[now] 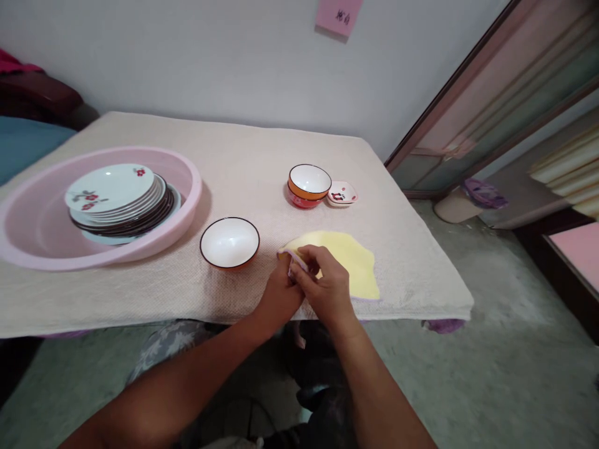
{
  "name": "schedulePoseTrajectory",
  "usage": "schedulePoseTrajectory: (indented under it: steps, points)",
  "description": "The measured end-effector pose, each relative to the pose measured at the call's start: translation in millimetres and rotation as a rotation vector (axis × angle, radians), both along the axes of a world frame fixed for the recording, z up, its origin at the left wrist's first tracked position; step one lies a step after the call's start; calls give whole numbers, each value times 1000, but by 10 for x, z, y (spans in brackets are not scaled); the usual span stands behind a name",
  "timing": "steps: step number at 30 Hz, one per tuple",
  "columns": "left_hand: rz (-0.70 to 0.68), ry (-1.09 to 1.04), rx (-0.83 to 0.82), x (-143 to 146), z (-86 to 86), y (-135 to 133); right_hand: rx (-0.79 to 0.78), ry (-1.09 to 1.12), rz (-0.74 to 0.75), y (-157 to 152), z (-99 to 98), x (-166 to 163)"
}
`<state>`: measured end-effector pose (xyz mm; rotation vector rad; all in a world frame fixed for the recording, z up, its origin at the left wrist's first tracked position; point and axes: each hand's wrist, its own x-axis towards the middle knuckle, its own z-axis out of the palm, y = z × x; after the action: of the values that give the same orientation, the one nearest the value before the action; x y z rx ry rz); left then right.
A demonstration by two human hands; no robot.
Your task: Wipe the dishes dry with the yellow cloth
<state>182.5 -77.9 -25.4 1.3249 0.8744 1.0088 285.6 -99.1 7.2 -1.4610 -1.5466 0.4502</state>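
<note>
Fingers [299, 265] of both hands closed in a pinch on a folded, lilac-edged corner of a yellow cloth [344, 262], no gap visible at the grip. Left hand [279, 296] and right hand [325, 288] side by side, touching, near the front edge of the worktop [243, 156]. Cloth lies mostly flat on the worktop, spreading right and away from the hands.

Nearest object: white bowl [229, 243], dark rim, upright, just left of the hands, not touching. Farther back: orange-and-red bowl [309, 184], upright, touching a small square dish [342, 193] at its right. Far left: pink plastic basin [189, 187] holding a tilted stack of plates [110, 187], top plate white with red flowers.
</note>
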Motion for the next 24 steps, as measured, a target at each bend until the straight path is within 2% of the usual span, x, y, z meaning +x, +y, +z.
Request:
schedulePoseTrajectory:
  steps: [5,10,13,17,21,24]
  points:
    - [-39,-143,-62,-42,61,72,-114,189,183,-39,37,117]
    - [-106,-179,-89,-106,121,85,-13,120,235,-26,64,187]
    - [-75,-158,-110,-116,131,78,33,91,245,-20,62,175]
    - [13,-239,-127,-112,140,58,41,81,231,-29,49,170]
    - [25,-248,-56,-163,118,55,20,50,247,-40,30,165]
    - [0,-130,74,-238,117,89,68,18,220,-41,47,137]
